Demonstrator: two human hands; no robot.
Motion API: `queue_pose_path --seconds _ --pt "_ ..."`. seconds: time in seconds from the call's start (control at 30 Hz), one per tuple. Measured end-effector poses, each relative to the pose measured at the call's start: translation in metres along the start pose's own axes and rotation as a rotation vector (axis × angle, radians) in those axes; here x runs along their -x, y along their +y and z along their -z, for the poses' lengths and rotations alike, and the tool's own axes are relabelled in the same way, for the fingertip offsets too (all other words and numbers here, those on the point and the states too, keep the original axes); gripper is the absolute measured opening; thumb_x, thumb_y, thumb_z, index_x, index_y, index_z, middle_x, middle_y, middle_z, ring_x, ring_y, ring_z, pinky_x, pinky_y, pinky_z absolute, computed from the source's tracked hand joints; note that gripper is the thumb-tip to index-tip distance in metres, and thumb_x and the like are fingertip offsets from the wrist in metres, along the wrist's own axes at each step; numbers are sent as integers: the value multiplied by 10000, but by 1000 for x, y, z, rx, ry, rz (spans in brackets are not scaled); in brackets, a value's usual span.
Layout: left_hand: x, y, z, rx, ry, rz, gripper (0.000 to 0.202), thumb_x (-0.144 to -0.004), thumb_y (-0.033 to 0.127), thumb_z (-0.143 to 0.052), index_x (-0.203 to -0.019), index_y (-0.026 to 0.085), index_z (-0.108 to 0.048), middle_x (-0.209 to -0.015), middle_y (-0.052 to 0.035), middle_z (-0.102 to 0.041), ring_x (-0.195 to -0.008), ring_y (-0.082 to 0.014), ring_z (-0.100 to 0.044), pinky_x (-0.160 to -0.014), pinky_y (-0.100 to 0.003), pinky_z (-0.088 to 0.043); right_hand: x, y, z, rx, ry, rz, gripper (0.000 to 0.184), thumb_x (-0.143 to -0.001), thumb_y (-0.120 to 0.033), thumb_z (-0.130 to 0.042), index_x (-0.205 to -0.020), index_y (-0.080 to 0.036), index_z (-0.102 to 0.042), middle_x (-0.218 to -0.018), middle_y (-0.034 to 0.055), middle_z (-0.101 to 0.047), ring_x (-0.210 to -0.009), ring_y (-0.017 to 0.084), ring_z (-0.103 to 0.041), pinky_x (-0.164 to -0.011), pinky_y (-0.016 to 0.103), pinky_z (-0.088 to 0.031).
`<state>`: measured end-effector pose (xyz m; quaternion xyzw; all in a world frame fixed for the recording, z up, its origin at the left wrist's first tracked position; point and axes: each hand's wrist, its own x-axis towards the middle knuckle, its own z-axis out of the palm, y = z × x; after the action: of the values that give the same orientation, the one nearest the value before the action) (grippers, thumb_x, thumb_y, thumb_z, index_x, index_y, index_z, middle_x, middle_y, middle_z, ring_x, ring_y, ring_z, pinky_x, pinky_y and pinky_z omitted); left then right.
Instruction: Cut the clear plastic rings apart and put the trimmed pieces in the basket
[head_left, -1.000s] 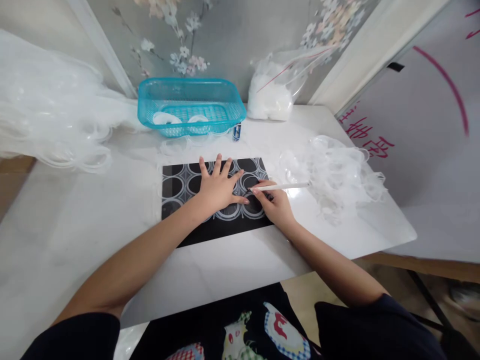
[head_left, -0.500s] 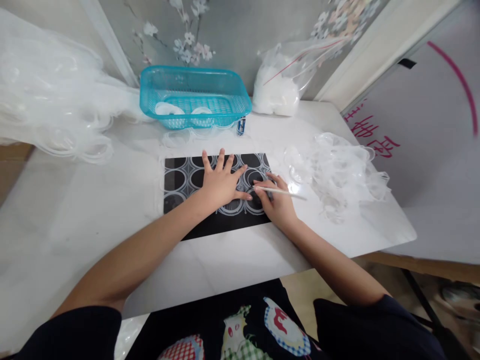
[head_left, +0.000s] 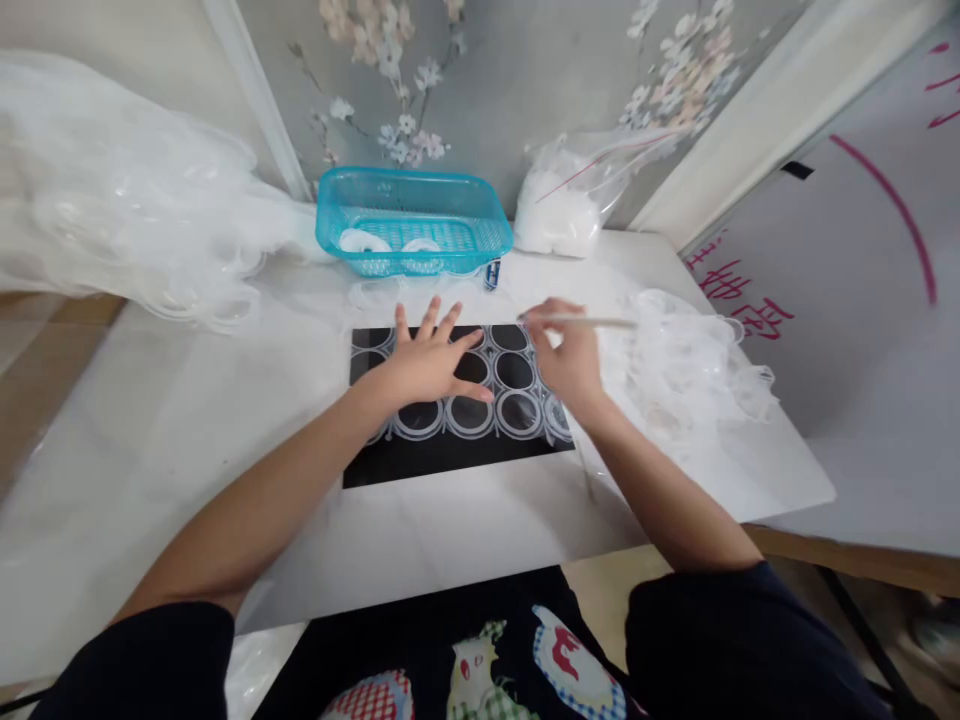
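A black sheet [head_left: 450,462] lies on the white table, with a clear plastic sheet of ring shapes [head_left: 517,412] over it. My left hand [head_left: 431,370] rests flat on the rings, fingers spread. At the sheet's upper right corner, my right hand [head_left: 568,355] pinches a thin, pale, pen-like stick [head_left: 592,321]. The stick lies nearly level, its tip pointing left; motion blurs it, so its exact kind is unclear. My left hand and forearm cover part of the left-hand rings.
A blue plastic basket [head_left: 416,262] holding white rings stands at the back. Beside it sits a zip bag of white material [head_left: 559,215]. Clear plastic offcuts [head_left: 690,365] are heaped on the right, and a large pile of clear plastic [head_left: 142,200] is at left. A whiteboard [head_left: 847,400] leans at right.
My right hand has lifted from the rings and moved up toward the sheet's far right corner, still holding the stick. My left hand stays spread on the sheet. The camera view has shifted slightly.
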<state>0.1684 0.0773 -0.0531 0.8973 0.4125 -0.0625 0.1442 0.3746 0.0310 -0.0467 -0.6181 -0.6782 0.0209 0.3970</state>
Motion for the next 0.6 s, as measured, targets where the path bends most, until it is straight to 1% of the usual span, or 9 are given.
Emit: queue_pose_path --seconds 0.07,0.13,0.17,0.23,0.3,0.43,0.6 --pt "8 -14 2 -58 -10 61 999 -689 841 -485 -1497 292 -278 -1610 -105 7 -1435 -437 145 -1022 -733 147 27 -17 -23 -91 -171 17 186 -905 -264 -492 -811 -246 -651 -886 39 -714 -1018 258 -616 -1005 473 -394" --pt "15 -23 -1 -86 -10 101 974 -688 833 -500 -1487 315 -298 -1611 -103 -6 -1435 -447 131 -1022 -731 151 48 -27 -42 -194 -260 -28 207 -923 -306 -485 -819 -254 -657 -911 47 -718 -1063 271 -613 -1008 487 -396" --pt "18 -26 -4 -83 -7 110 955 -696 831 -491 -1485 328 -298 -1611 -105 -8 -1439 -443 121 -1023 -735 140 54 -29 -47 -229 -278 -58 214 -927 -322 -486 -822 -256 -660 -926 50 -721 -1086 277 -610 -1028 507 -377" --pt "21 -28 -10 -66 11 113 922 -723 830 -454 -1486 339 -290 -1610 -115 -12 -1448 -426 107 -1028 -740 116 61 -30 -53 -258 -279 -103 204 -923 -336 -500 -834 -263 -669 -942 47 -727 -1132 289 -597 -1076 556 -308" --pt "20 -28 -14 -56 29 112 900 -740 824 -436 -1486 342 -289 -1611 -115 -19 -1453 -411 105 -1033 -737 110 62 -28 -54 -266 -274 -126 182 -913 -331 -520 -846 -270 -678 -942 43 -734 -1169 298 -579 -1100 587 -255" --pt "17 -27 -15 -60 25 112 881 -740 810 -465 -1477 354 -307 -1613 -105 -39 -1456 -410 96 -1037 -731 115 62 -24 -53 -290 -269 -140 187 -912 -340 -530 -843 -267 -687 -940 43 -735 -1166 286 -585 -1109 567 -259" --pt "15 -27 -14 -94 39 121 881 -742 822 -436 -1476 350 -313 -1609 -122 -78 -1453 -423 91 -1013 -748 125 66 -22 -55 -322 -215 -154 198 -909 -369 -544 -836 -252 -686 -938 39 -733 -1123 263 -614 -1114 526 -283"
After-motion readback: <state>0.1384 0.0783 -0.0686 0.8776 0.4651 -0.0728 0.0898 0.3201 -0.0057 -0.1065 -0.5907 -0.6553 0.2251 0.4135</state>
